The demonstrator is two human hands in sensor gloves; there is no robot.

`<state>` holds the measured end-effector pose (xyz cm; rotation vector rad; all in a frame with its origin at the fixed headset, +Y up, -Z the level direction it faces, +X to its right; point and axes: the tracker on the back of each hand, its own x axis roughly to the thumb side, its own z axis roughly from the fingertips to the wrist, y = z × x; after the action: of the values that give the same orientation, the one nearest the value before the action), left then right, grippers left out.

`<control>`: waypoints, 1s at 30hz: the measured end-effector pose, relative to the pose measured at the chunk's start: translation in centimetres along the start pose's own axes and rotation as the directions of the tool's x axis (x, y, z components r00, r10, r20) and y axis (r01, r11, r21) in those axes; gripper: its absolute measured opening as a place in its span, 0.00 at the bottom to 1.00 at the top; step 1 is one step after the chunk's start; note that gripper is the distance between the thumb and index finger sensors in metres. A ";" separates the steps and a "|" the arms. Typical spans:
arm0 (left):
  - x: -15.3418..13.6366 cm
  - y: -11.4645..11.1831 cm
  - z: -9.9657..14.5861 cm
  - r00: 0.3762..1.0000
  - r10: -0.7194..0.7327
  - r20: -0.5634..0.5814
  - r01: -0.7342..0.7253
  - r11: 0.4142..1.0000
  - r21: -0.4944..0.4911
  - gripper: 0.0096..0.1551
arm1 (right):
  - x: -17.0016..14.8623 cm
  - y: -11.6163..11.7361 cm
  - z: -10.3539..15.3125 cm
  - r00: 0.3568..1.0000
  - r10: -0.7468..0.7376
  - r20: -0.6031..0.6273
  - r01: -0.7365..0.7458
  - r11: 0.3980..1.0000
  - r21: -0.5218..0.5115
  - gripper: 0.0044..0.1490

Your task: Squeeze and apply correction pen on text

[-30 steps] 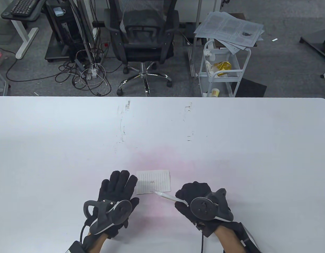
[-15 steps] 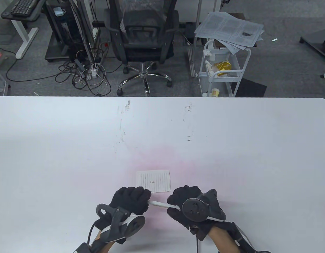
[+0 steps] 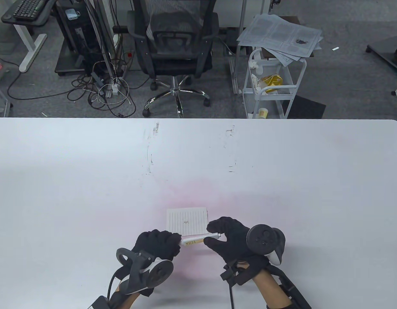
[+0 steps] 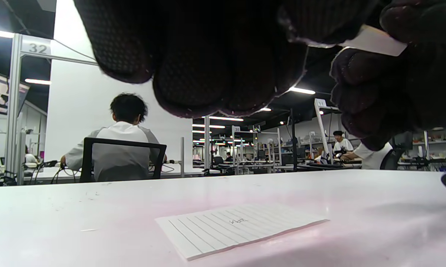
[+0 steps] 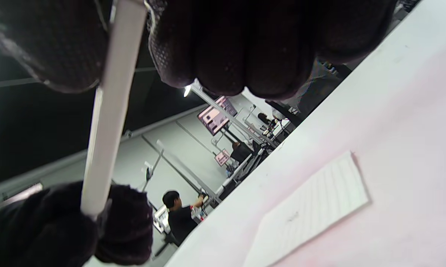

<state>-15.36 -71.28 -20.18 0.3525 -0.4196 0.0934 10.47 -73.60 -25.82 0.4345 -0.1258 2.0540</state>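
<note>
Table view shows a big white table with lots of bare room to the far side, left and right of the hands, which work close to the near edge. Both hands wear black knit gloves. The left hand has its fingers curled tight around one end of the thin white correction pen, and the right hand grips the other end, so the pen hangs level between them, just past the near edge of the small lined paper. The paper lies flat with a tiny dark scribble in its middle. Left wrist view looks low across the table and shows the paper's thin edge. Right wrist view shows the pen as a long smooth stick running from one fist to the other.
</note>
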 end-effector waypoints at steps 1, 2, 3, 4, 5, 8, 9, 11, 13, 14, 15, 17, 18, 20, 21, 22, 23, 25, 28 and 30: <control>-0.1 0.1 0.0 1.000 0.015 -0.007 -0.015 1.000 0.003 0.24 | -0.2 0.2 0.0 0.999 -0.039 -0.019 0.039 0.999 -0.010 0.40; -0.1 0.1 0.0 0.999 0.034 -0.012 -0.034 0.999 0.009 0.24 | -0.3 0.6 0.0 0.996 -0.084 -0.038 0.083 0.996 -0.012 0.41; -0.1 0.2 0.0 0.999 0.047 -0.015 -0.046 0.999 0.012 0.24 | -0.4 0.8 0.0 0.993 -0.111 -0.048 0.110 0.994 -0.009 0.41; 0.0 0.3 0.0 0.998 0.064 -0.015 -0.064 0.998 0.012 0.24 | -0.5 1.2 0.0 0.988 -0.143 -0.061 0.143 0.990 -0.004 0.42; 0.0 0.3 0.0 0.997 0.077 -0.012 -0.077 0.997 0.012 0.24 | -0.4 1.5 0.0 0.983 -0.169 -0.069 0.170 0.985 0.004 0.42; 0.4 0.4 0.0 0.995 0.100 0.003 -0.100 0.995 0.012 0.24 | -0.1 2.6 -0.1 0.974 -0.215 -0.067 0.217 0.976 0.033 0.41; 0.6 0.5 0.0 0.995 0.102 0.011 -0.102 0.995 0.011 0.24 | 0.0 3.0 -0.1 0.973 -0.220 -0.064 0.222 0.974 0.037 0.40; 1.0 0.5 0.0 0.994 0.109 0.026 -0.109 0.994 0.008 0.24 | 0.2 3.4 -0.1 0.971 -0.232 -0.052 0.234 0.971 0.038 0.39; 1.4 0.6 0.1 0.992 0.120 0.043 -0.120 0.993 0.007 0.24 | 0.3 3.7 -0.1 0.965 -0.257 -0.048 0.258 0.965 0.034 0.36; 1.5 0.7 0.1 0.991 0.123 0.048 -0.124 0.992 0.006 0.24 | 0.3 3.8 -0.1 0.962 -0.268 -0.046 0.270 0.962 0.034 0.35; 1.7 0.7 0.1 0.991 0.126 0.055 -0.126 0.992 0.003 0.24 | 0.3 4.0 -0.1 0.959 -0.279 -0.041 0.280 0.959 0.038 0.34; 2.1 0.7 0.1 0.991 0.121 0.065 -0.121 0.993 -0.004 0.24 | 0.3 4.2 -0.1 0.958 -0.284 -0.029 0.285 0.957 0.050 0.32; 2.2 0.7 0.1 0.991 0.118 0.070 -0.118 0.993 -0.007 0.24 | 0.2 4.1 -0.1 0.959 -0.281 -0.029 0.282 0.958 0.042 0.31; 2.3 0.7 0.0 0.990 0.124 0.073 -0.123 0.992 -0.012 0.24 | 0.3 4.0 -0.1 0.959 -0.283 -0.014 0.283 0.959 0.014 0.29; 2.3 0.7 0.0 0.989 0.133 0.070 -0.132 0.991 -0.019 0.24 | 0.4 3.9 -0.1 0.959 -0.284 -0.009 0.285 0.959 0.010 0.28; 2.3 0.7 -0.1 0.988 0.138 0.070 -0.136 0.990 -0.025 0.24 | 0.5 3.8 -0.1 0.959 -0.285 -0.003 0.285 0.959 0.010 0.27; 2.3 0.7 -0.2 0.987 0.145 0.069 -0.143 0.989 -0.031 0.24 | 0.5 3.7 -0.2 0.962 -0.273 0.007 0.273 0.962 -0.002 0.26; 2.1 0.6 -0.3 0.987 0.147 0.067 -0.144 0.988 -0.049 0.24 | 0.6 3.5 -0.2 0.968 -0.250 0.014 0.250 0.968 -0.007 0.26; 1.6 0.3 -0.7 0.982 0.180 0.056 -0.174 0.980 -0.100 0.24 | 0.5 3.5 -0.5 0.972 -0.231 0.038 0.231 0.973 -0.002 0.26; 1.3 0.0 -1.0 0.979 0.202 0.043 -0.194 0.971 -0.136 0.24 | 0.3 3.7 -0.7 0.970 -0.240 0.044 0.240 0.971 0.014 0.25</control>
<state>-13.82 -70.89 -20.55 0.1829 -0.5138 0.2499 7.01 -75.02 -26.01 0.4786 -0.0866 1.8076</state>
